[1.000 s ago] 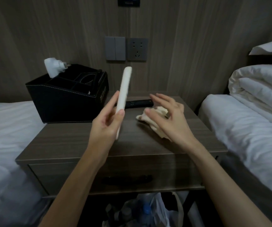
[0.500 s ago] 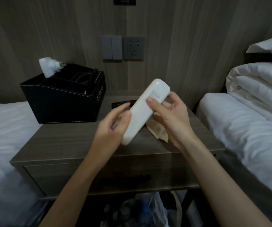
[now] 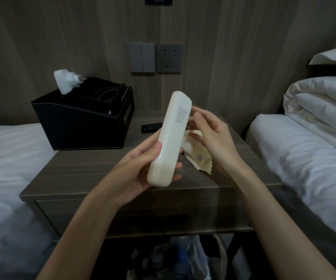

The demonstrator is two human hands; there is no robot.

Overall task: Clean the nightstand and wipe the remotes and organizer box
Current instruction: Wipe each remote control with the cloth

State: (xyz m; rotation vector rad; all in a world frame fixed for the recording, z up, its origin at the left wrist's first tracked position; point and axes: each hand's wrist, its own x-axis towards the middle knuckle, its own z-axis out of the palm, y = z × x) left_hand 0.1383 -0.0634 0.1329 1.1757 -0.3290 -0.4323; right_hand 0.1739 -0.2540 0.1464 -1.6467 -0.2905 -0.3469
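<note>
Here, left hand (image 3: 139, 165) grips white remote (image 3: 172, 136), right hand (image 3: 213, 138) relaxed.

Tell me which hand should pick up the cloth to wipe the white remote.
Right. The right hand holds nothing and hovers just over the cloth; the left hand grips the white remote.

Remote (image 3: 170, 138) more upright (right hand (image 3: 215, 144) looser)
</note>
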